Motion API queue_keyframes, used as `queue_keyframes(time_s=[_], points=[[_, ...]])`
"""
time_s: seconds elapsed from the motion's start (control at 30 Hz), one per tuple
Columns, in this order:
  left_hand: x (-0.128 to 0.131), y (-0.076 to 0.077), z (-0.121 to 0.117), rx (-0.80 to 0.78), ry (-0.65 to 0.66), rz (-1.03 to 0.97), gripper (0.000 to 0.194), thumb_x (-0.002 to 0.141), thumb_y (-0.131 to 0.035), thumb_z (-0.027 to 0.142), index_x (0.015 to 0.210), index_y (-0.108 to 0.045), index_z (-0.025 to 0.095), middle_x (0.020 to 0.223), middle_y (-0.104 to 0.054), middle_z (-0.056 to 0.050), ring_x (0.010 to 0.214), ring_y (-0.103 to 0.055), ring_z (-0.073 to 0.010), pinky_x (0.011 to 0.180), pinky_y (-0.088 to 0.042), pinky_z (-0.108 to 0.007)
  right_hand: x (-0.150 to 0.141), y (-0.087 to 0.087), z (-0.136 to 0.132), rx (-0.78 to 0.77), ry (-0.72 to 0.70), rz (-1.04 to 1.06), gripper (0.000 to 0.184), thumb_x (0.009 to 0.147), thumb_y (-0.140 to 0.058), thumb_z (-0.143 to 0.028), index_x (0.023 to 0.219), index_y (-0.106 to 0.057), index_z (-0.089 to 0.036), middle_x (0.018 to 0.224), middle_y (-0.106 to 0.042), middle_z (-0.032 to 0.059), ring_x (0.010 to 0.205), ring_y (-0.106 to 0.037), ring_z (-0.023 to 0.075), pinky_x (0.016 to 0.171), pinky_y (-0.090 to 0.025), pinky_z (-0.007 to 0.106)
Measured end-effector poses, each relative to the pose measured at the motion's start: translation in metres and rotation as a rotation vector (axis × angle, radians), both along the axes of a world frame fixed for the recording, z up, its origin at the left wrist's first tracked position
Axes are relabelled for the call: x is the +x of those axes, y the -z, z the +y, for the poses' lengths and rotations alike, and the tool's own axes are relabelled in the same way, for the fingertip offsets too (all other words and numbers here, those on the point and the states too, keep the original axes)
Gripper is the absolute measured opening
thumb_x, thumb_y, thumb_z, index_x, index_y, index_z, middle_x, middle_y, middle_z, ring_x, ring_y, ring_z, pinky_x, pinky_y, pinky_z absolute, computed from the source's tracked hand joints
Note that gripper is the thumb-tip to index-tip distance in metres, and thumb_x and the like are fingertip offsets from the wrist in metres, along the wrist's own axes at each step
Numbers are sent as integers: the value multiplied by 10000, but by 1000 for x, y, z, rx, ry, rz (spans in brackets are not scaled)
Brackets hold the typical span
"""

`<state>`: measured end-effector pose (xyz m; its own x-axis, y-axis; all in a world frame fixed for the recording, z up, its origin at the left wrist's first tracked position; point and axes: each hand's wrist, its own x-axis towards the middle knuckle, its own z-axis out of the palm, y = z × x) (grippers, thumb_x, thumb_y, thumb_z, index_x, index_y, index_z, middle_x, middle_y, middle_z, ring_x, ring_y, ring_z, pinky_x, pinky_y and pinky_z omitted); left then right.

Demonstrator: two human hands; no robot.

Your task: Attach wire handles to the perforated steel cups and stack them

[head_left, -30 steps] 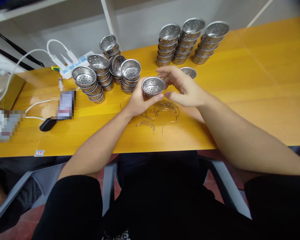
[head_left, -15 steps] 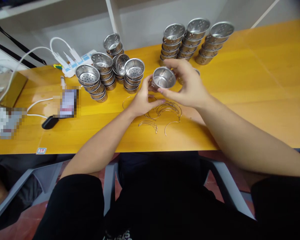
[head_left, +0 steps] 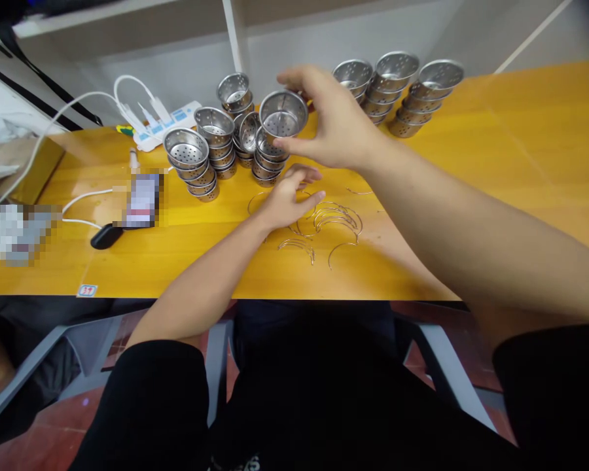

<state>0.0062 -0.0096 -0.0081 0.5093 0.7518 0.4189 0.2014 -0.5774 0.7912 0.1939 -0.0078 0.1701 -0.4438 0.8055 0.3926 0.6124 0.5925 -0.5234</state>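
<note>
My right hand (head_left: 326,118) grips a perforated metal strainer cup (head_left: 283,116) by its rim and side. A thin line runs up the cup's inner wall. The cup is over a short stack of similar cups (head_left: 266,171); whether it touches the top one I cannot tell. My left hand (head_left: 292,196) holds nothing, its fingers slightly curled and apart from the thumb, just in front of that stack. Beside and under it lie several thin curved metal wires (head_left: 336,219) on the yellow table.
More cup stacks (head_left: 191,163) stand to the left, and others (head_left: 412,108) at the back right. A white power strip (head_left: 169,124) with cables, a phone (head_left: 143,199) and a black object (head_left: 107,236) are on the left of the table (head_left: 510,196).
My right hand has carried the strainer cup up and left, away from my left hand, to above the stack. My left hand has let go of the cup and stays low near the wires.
</note>
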Motion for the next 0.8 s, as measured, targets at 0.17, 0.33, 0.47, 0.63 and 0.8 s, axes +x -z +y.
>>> queue_keyframes(time_s=[0.17, 0.33, 0.47, 0.63, 0.8], points=[[3, 0, -2, -14, -11, -9, 544, 1162, -843, 623, 1507, -790, 205, 1618, -808, -190, 1548, -833, -306, 1342, -735, -531, -15, 2, 16, -11, -44, -34, 918, 926, -943, -819, 1791, -638, -788, 1446, -933, -66, 1766, -582, 534, 1182, -657, 854], [7, 6, 1, -8, -8, 2, 487, 1164, -841, 595, 1492, -792, 237, 1602, -847, -154, 1535, -842, -287, 1340, -733, -512, -17, 9, 12, -66, -32, -71, 947, 998, -856, -936, 1860, -587, -651, 1568, -915, -78, 1817, -486, 478, 1480, -510, 797], [8, 9, 3, -5, -23, 25, 452, 1170, -856, 536, 1518, -785, 256, 1615, -870, -136, 1541, -844, -278, 1356, -733, -498, -16, 18, 13, -56, -29, -69, 1010, 979, -802, -1033, 1883, -558, -652, 1647, -881, -96, 1859, -458, 480, 1567, -436, 813], [6, 4, 2, -21, -30, 64, 459, 1175, -865, 457, 1566, -789, 227, 1654, -874, -159, 1558, -851, -282, 1359, -731, -493, -11, 26, 16, -93, -13, -79, 1078, 955, -745, -1086, 1919, -479, -682, 1707, -852, -148, 1909, -380, 435, 1615, -395, 750], [7, 8, 3, -19, -37, 74, 496, 1190, -864, 494, 1585, -792, 204, 1630, -888, -169, 1542, -856, -285, 1370, -723, -501, -9, 27, 12, -111, -54, -77, 1174, 934, -722, -1132, 1959, -446, -630, 1826, -781, -144, 1927, -322, 469, 1588, -397, 774]])
